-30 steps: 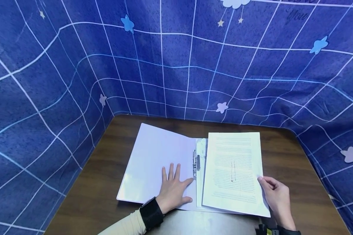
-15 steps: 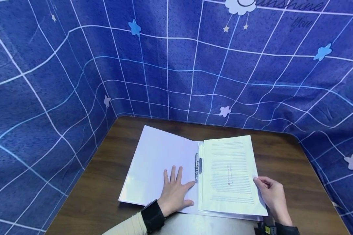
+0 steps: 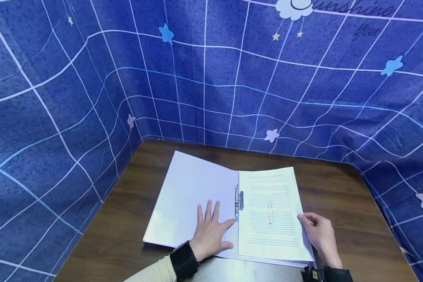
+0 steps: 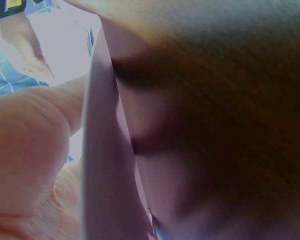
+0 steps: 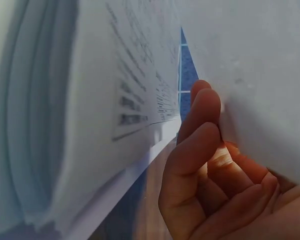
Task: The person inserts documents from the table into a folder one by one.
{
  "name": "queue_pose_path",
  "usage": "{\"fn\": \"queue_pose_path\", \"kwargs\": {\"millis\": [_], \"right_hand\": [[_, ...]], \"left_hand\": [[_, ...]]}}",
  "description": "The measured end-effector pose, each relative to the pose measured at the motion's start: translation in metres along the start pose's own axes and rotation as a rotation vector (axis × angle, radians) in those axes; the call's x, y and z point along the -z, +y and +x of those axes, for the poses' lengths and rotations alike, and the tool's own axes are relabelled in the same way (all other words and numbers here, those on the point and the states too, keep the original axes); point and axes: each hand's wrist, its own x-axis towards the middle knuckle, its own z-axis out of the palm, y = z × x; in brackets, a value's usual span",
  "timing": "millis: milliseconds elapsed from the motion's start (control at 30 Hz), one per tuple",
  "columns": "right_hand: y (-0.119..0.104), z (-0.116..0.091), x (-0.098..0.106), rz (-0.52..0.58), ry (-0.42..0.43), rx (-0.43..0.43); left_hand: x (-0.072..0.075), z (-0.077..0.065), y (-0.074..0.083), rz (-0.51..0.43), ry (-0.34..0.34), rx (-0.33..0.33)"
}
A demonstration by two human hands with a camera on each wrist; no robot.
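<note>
A white folder lies opened flat on the table, with a metal clip along its spine. My left hand rests on the folder's left cover, fingers spread, the thumb side towards the spine. Over the folder's right side lies a printed sheet of paper with a small red mark near its middle. My right hand pinches that sheet's right edge between thumb and fingers. The right wrist view shows the sheet held apart from other printed pages to its left.
The folder sits on a brown wooden table. A blue curtain with white grid lines and stars hangs behind the table and along its sides. Black bands are strapped round both wrists.
My right hand has moved left with the printed sheet, bringing its left edge up to the clip and over the pages beneath. The left hand has stayed on the cover.
</note>
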Motion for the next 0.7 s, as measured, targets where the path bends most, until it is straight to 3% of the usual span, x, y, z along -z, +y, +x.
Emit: {"fn": "queue_pose_path", "kwargs": {"millis": [233,400,567,700], "right_hand": [[0.000,0.000,0.000,-0.035,-0.009,-0.001],[-0.003,-0.005,0.010,-0.121,0.011,0.072],[-0.008,-0.013,0.019,-0.203,0.063,0.314],[-0.011,-0.019,0.015,-0.248,0.019,0.515]], "left_hand": [[0.002,0.000,0.001,-0.022,-0.004,0.004],[0.001,0.000,0.000,-0.026,0.002,0.001],[0.000,0.000,0.000,-0.043,0.004,0.003],[-0.001,0.000,0.000,-0.057,0.006,0.003]]}}
